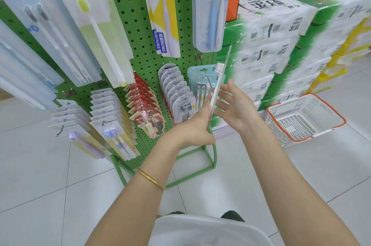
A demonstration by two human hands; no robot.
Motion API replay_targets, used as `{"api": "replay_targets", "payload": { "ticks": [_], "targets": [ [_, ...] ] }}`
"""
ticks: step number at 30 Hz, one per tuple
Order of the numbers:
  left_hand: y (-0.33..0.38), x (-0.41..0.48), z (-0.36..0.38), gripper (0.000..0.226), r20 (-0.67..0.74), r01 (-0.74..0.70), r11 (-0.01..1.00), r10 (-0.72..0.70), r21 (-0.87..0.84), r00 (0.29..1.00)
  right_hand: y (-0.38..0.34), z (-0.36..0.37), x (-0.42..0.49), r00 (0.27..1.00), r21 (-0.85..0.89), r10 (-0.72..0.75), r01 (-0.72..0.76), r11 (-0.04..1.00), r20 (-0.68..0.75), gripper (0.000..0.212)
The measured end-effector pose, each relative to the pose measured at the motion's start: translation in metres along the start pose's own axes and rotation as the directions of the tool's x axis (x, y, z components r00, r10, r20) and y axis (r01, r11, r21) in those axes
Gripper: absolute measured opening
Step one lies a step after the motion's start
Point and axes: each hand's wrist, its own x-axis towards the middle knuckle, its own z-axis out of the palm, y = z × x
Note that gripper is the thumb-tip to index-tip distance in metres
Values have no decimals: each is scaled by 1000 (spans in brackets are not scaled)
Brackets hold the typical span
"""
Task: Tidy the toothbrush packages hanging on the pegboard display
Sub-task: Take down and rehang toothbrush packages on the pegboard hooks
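Note:
A green pegboard (140,24) carries rows of toothbrush packages. My left hand (194,127) grips the lower end of a thin flat toothbrush package (217,83), seen edge-on and tilted up to the right. It is in front of the teal packages (197,77) on the lower right hook. My right hand (234,105) hovers just right of that package with its fingers spread and straight. Grey packages (174,89) and red packages (140,99) hang to the left on the lower row.
Stacked tissue packs (281,34) stand right of the display. A white basket with an orange rim (305,117) sits on the tiled floor beside them. Long packages (210,4) hang on the upper hooks. The display's green wire foot (212,157) juts toward me.

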Motion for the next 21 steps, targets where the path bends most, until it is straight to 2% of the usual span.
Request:
{"api": "replay_targets", "payload": {
  "ticks": [2,5,7,10,12,14,17,21],
  "targets": [
    [-4,0,0,110,3,-4,996,5,-91,1000,1,-1,-1,999,-53,-33,32,998,-14,9],
    [-7,0,0,99,7,3,978,-2,-207,1000,4,-2,-2,993,-160,-75,61,985,-88,13],
    [-4,-3,1,90,23,-9,939,18,-344,1000,4,-3,-2,992,-200,-99,81,976,-82,11],
    [1,-10,0,51,25,-20,861,38,-508,999,4,-5,-4,993,-262,-115,101,960,-38,10],
    [2,-12,-1,31,-8,11,870,-17,-493,1000,2,-6,-5,994,-280,-114,107,954,-7,10],
    [1,-11,-3,34,-21,57,883,-75,-465,997,1,-6,-7,994,-290,-104,108,951,31,10],
    [3,-12,-11,44,-37,69,853,-102,-517,994,2,-5,-11,990,-320,-76,111,941,120,12],
    [10,-11,-33,37,-301,-84,854,-88,-514,949,6,-5,-16,971,-337,-6,90,937,240,13]
  ]
}}
